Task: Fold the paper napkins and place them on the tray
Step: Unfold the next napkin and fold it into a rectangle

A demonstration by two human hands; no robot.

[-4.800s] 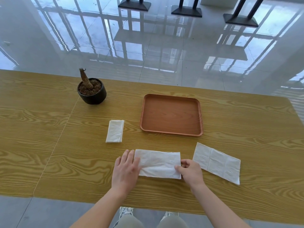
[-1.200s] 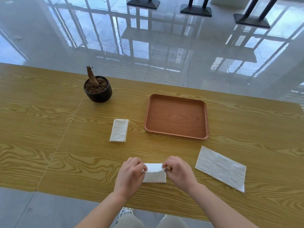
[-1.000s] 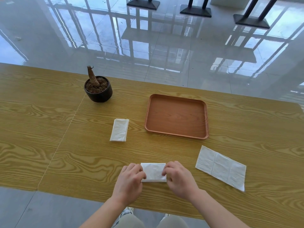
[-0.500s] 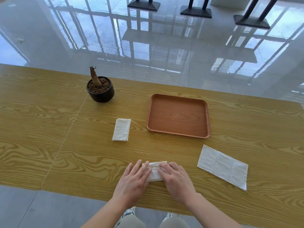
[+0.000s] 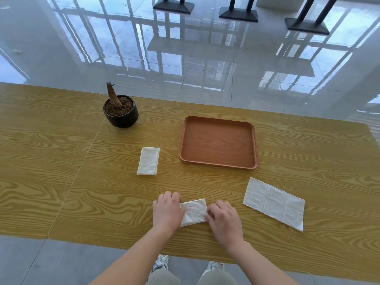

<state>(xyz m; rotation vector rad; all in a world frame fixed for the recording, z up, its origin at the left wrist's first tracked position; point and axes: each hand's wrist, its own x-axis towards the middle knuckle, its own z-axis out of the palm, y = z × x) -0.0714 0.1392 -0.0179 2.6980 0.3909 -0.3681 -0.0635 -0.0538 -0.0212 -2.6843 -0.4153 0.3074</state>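
A small folded white napkin (image 5: 194, 211) lies near the table's front edge. My left hand (image 5: 167, 210) grips its left side and my right hand (image 5: 223, 218) grips its right side, fingers curled on the paper. A longer, half-unfolded napkin (image 5: 274, 202) lies flat to the right. Another folded napkin (image 5: 148, 160) rests to the left of the brown rectangular tray (image 5: 253, 145), which holds nothing.
A black pot with soil and a bare stump (image 5: 120, 111) stands at the back left of the wooden table (image 5: 51, 171). Glossy floor and table bases lie beyond the far edge. My shoes show below the near edge.
Over the last seconds the long napkin between my hands was folded into a small rectangle. In the last half second my flat fingers curled and shifted to its two sides.
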